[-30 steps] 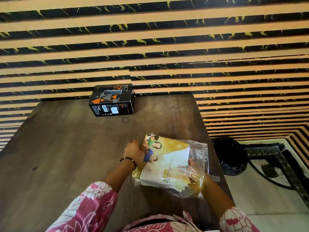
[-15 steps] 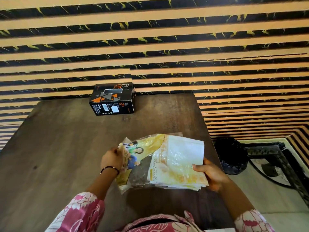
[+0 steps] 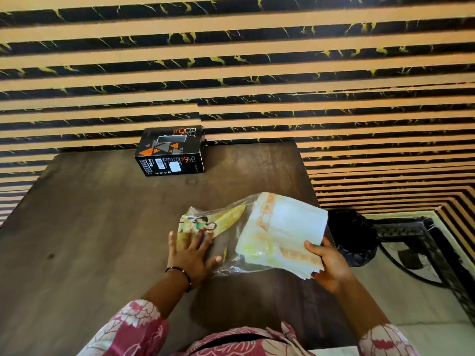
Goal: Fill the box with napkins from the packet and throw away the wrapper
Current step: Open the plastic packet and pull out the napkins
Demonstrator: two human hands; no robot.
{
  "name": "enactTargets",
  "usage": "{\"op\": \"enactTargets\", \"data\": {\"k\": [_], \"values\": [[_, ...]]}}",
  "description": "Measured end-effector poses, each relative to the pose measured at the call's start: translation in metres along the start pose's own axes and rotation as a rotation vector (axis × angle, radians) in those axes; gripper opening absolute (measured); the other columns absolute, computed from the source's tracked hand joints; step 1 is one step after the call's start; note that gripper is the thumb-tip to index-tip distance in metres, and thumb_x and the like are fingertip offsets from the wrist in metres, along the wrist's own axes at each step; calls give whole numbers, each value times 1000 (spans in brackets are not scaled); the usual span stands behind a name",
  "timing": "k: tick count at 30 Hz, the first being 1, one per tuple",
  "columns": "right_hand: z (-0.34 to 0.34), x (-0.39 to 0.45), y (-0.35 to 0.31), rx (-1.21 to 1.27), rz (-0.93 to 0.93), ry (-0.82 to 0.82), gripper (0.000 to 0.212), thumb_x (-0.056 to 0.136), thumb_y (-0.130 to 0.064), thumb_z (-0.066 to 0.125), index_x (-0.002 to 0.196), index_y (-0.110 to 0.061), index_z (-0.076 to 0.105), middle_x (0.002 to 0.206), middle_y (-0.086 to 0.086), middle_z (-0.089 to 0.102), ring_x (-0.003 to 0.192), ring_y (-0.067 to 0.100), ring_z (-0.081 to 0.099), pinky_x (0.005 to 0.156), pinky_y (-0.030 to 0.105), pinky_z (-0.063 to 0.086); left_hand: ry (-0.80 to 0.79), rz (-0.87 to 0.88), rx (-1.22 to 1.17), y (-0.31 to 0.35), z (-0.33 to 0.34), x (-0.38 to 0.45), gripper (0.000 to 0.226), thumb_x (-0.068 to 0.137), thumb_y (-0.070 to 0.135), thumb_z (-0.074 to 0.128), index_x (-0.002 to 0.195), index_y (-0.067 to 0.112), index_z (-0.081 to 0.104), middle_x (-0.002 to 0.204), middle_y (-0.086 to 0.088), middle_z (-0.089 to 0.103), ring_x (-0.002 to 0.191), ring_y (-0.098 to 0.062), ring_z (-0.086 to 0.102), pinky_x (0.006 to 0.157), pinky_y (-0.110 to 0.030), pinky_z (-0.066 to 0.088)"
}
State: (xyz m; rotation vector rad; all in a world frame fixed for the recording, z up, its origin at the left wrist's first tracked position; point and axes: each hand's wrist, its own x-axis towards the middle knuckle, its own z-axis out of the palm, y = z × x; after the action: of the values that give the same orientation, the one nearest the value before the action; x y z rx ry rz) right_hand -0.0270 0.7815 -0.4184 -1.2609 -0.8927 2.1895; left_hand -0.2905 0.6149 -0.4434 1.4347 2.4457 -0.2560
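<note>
Left hand (image 3: 191, 254): one, lying flat with fingers spread apart, pressing down on the printed end of the wrapper; a dark beaded bracelet (image 3: 180, 274) is sitting on its wrist.
Right hand (image 3: 327, 264): one, fingers closed around the near right corner of the napkins, thumb on top.
Napkins (image 3: 282, 235): one thick white and yellow stack, tilting up at its far end, sitting partly out of the wrapper's open right end.
Wrapper (image 3: 213, 227): one clear plastic packet with a yellow printed panel and cartoon figures, lying on the table near the person, its right part crumpling under the stack.
Box (image 3: 171, 151): one black carton with orange and grey triangles, standing at the far edge of the table against the wall, well apart from both hands.
Table (image 3: 90, 227): one dark wooden top, carrying the box and the wrapper.
Bin (image 3: 353, 236): one, lined with a black bag, standing on the floor just right of the table.
Wall (image 3: 257, 60): showing black and tan horizontal stripes.
Sleeves (image 3: 128, 327): two, pink floral, showing at the near edge.
</note>
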Motion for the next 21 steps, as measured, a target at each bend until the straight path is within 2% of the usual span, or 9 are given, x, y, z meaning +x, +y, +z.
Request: {"op": "enactTargets", "data": {"k": [3, 6, 8, 10, 11, 13, 16, 19, 21], "values": [[3, -3, 6, 197, -48, 54, 30, 92, -8, 47, 117, -21, 54, 100, 5, 70, 87, 27, 69, 57, 39, 60, -83, -209, 2, 2, -12, -5, 78, 79, 75, 13, 144, 32, 9, 156, 0, 11, 139, -33, 20, 108, -60, 14], [12, 1, 17, 381, -81, 152, 37, 94, -10, 44, 129, -22, 45, 109, 4, 68, 85, 25, 68, 54, 33, 58, -53, -324, -63, 14, -27, -1, 64, 85, 62, 33, 136, 23, 34, 145, -9, 31, 128, -34, 35, 101, -52, 33], [19, 3, 24, 458, -69, 179, 42, 93, -8, 45, 133, -20, 38, 123, 11, 57, 92, 28, 62, 52, 36, 59, 66, -152, -77, 22, -29, 4, 45, 91, 37, 39, 132, 21, 36, 140, -10, 34, 125, -34, 37, 99, -51, 39], [25, 2, 27, 473, -41, 183, 45, 92, -5, 47, 133, -20, 37, 124, 12, 53, 94, 30, 60, 52, 42, 59, 70, 89, -98, 26, -28, 7, 48, 91, 20, 42, 137, 28, 29, 145, -8, 26, 127, -34, 33, 100, -52, 40], [27, 2, 28, 450, -18, 178, 46, 91, -4, 48, 134, -18, 38, 124, 12, 54, 94, 30, 60, 54, 43, 60, 26, 133, -97, 24, -25, 8, 53, 90, 17, 44, 138, 32, 26, 148, -6, 20, 130, -34, 29, 101, -54, 38], [31, 1, 32, 396, 47, 174, 47, 90, -3, 50, 134, -15, 41, 124, 14, 55, 93, 30, 60, 58, 44, 59, -72, 63, -64, 16, -18, 11, 58, 89, 21, 46, 137, 38, 19, 150, -3, 13, 131, -36, 29, 100, -55, 39], [33, -3, 35, 320, 89, 173, 45, 88, -3, 53, 131, -10, 43, 126, 17, 56, 94, 30, 60, 72, 45, 54, -145, -120, -57, 6, -12, 11, 58, 86, 43, 46, 134, 45, 13, 151, -2, 15, 124, -35, 44, 95, -53, 42], [33, -10, 37, 193, 128, 142, 32, 88, -13, 57, 119, -9, 50, 109, 17, 63, 96, 34, 61, 83, 46, 50, -175, -262, -35, 6, -14, 10, 64, 85, 53, 44, 140, 36, 16, 150, -5, 19, 125, -33, 44, 93, -51, 42], [37, -17, 39, 33, 196, 111, 24, 89, -26, 57, 106, -9, 54, 101, 17, 66, 93, 35, 64, 78, 43, 53, -165, -319, -8, 10, -16, 6, 70, 82, 60, 45, 139, 26, 22, 144, -10, 29, 121, -30, 48, 92, -47, 47]]}}
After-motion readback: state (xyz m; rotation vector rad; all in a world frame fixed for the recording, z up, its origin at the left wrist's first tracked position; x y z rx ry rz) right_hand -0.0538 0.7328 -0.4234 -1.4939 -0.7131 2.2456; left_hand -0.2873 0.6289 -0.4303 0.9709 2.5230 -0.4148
